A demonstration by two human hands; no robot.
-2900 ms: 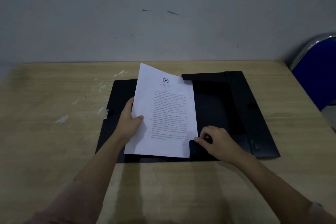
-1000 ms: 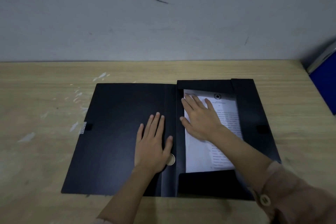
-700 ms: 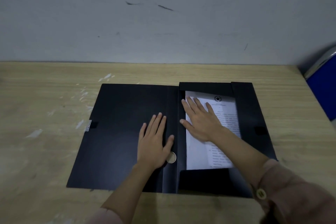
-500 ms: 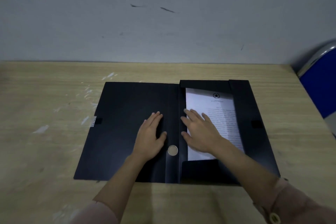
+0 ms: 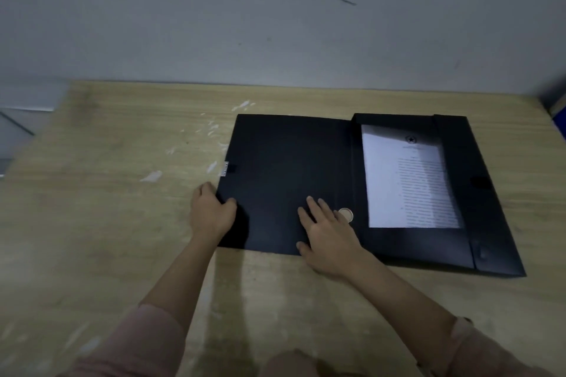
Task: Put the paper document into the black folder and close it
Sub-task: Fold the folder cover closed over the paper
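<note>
Matte black folder [image 5: 284,162] lies open on the pale woodgrain table [image 5: 101,223], flat printed paper document [image 5: 407,177] inside, left hand [image 5: 211,214] pinching its cover edge, right hand [image 5: 330,232] spread flat, holding nothing.

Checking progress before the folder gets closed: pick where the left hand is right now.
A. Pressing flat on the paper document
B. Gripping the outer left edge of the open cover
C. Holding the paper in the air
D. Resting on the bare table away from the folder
B: the left hand curls around the left edge of the black folder, thumb on top, while the paper document lies untouched in the right half.
</note>
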